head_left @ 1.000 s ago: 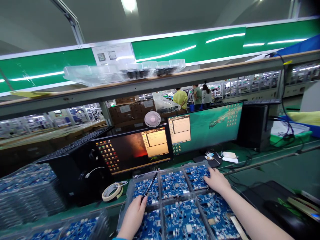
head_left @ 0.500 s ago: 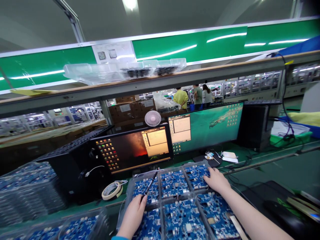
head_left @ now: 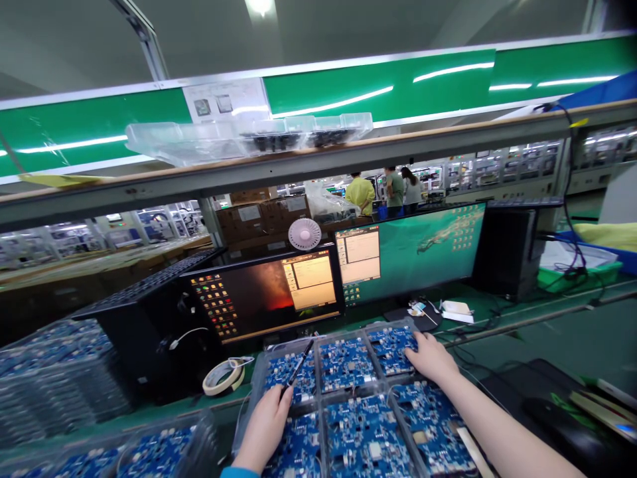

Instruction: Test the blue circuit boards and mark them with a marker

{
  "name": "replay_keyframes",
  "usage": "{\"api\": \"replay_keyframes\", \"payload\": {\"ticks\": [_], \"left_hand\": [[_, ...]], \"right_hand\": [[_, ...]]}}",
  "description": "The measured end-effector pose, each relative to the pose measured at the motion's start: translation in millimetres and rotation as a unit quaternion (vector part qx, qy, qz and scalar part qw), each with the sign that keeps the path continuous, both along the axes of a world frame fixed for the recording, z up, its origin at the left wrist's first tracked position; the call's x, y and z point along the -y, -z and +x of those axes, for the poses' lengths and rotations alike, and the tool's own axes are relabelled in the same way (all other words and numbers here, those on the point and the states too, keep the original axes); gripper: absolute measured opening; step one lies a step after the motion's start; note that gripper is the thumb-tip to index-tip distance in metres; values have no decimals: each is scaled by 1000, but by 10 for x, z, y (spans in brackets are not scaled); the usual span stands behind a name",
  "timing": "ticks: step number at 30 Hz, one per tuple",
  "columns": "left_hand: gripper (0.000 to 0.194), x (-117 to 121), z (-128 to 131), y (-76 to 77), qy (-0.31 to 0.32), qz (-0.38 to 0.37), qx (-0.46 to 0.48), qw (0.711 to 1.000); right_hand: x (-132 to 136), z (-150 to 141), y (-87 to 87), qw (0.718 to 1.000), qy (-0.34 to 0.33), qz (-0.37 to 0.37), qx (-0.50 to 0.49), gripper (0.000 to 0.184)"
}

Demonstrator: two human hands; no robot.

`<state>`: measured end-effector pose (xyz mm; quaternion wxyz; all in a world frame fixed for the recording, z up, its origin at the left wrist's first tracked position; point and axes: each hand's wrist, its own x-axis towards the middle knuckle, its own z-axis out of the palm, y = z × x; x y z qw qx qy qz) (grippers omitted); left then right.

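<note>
A clear plastic tray (head_left: 259, 380) full of several blue circuit boards (head_left: 345, 364) lies on the bench right in front of me. My left hand (head_left: 266, 423) rests on the tray's left side, closed round a thin black pen-like tool (head_left: 299, 365) whose tip points up over the far-left board. My right hand (head_left: 430, 357) lies flat on the far-right board, fingers spread, holding nothing.
Two monitors (head_left: 279, 293) (head_left: 413, 251) stand behind the tray, with a small white fan (head_left: 304, 234) between them. A tape roll (head_left: 223, 377) lies to the left. Stacked board trays (head_left: 54, 378) fill the left. A black PC tower (head_left: 507, 251) stands right. People stand far behind.
Both hands stay where they were on the tray. Only the view has shifted very slightly.
</note>
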<state>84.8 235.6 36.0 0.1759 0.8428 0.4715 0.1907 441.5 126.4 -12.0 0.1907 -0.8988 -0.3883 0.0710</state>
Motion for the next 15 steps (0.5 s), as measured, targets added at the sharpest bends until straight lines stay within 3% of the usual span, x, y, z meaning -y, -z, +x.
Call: {"api": "replay_keyframes", "payload": {"ticks": [15], "left_hand": [[35,18,21,-38,-5,-5,-4,1000]], "right_hand": [[-2,7,-8,1000,1,-1,-2,51]]}}
